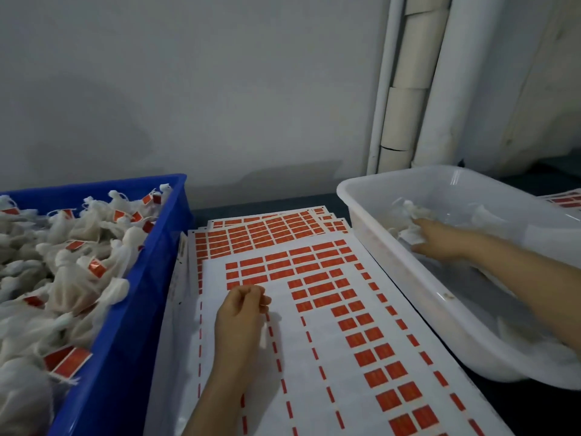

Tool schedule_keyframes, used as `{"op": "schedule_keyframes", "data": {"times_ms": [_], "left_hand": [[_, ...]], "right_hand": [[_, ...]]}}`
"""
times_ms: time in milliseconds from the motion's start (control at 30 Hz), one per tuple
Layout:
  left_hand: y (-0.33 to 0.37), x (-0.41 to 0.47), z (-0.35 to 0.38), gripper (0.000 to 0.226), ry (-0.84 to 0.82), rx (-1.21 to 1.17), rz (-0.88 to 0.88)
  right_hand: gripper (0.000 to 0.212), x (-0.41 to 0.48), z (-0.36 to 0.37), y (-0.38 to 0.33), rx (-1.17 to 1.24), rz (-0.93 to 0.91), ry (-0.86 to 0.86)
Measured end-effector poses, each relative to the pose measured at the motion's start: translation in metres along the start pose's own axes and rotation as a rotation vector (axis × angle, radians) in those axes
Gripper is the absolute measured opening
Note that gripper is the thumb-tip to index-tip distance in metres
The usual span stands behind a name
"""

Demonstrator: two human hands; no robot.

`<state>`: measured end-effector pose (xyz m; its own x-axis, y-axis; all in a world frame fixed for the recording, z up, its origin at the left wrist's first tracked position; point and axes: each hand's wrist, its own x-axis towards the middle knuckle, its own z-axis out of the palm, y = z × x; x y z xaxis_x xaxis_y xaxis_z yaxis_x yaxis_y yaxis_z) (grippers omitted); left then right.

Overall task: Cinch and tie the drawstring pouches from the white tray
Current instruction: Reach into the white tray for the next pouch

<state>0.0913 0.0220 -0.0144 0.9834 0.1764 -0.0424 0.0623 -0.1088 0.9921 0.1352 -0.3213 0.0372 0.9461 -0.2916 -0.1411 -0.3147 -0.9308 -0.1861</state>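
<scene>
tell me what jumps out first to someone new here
A blue crate on the left, heaped with tied white pouches bearing red tags, stands out first. Sheets of red stickers cover the middle, and the right hand reaches into the white tray on the right.

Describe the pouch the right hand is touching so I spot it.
Find the white tray right of the sticker sheets. At its far end the right hand touches a crumpled white pouch; unlike the pouches in the blue crate, it shows no red label.
</scene>
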Motion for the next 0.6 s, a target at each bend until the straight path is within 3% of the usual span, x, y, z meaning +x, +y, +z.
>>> {"op": "schedule_keyframes", "data": {"times_ms": [100, 233, 367, 500, 600], "left_hand": [[0.002, 0.001, -0.001, 0.019, -0.006, -0.018, -0.004], [0.002, 0.001, -0.001, 0.017, -0.01, -0.025, -0.01], [0.002, 0.001, -0.001, 0.017, -0.013, 0.017, 0.001], [0.001, 0.002, -0.001, 0.017, -0.01, 0.051, 0.003], [0.0, 0.002, -0.001, 0.016, -0.01, 0.059, 0.004]], "right_hand": [[0.067, 0.012, 0.006, -0.003, -0.066, 0.068, 0.02], [0.05, 0.021, 0.014, -0.001, -0.197, 0.044, 0.028], [0.062, 0.023, 0.013, 0.006, -0.034, -0.05, 0.178], [0.023, 0.017, 0.013, 0.014, 0.094, 0.077, 0.117], [0.021, 0.019, 0.012, 0.016, -0.035, 0.093, 0.075]]}}
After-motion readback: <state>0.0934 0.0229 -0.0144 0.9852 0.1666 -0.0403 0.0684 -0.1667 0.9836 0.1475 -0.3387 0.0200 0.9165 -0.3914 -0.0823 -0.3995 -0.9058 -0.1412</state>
